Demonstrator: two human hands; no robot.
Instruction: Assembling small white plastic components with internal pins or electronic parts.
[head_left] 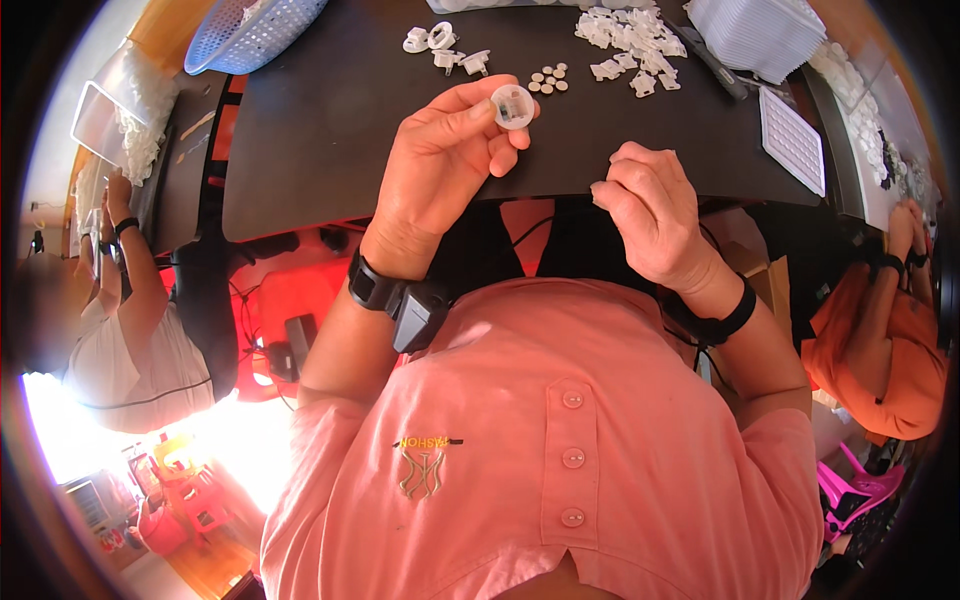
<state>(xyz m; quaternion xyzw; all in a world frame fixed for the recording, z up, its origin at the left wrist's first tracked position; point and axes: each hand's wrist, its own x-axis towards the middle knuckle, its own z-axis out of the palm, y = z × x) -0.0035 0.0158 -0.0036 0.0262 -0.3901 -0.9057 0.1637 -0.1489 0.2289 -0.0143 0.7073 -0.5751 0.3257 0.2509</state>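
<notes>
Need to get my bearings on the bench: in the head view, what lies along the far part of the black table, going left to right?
Blue mesh basket → few white plastic parts → small brown discs → heap of white parts → stack of white trays.

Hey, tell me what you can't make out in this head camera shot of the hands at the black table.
- Right hand: fingers curled under, so anything inside is hidden.
- Small round white part in the left hand: too small for inner detail; fingertips cover its edge.
- Little brown discs: too small to identify.
- Blue basket: cut off by the top edge.
</notes>
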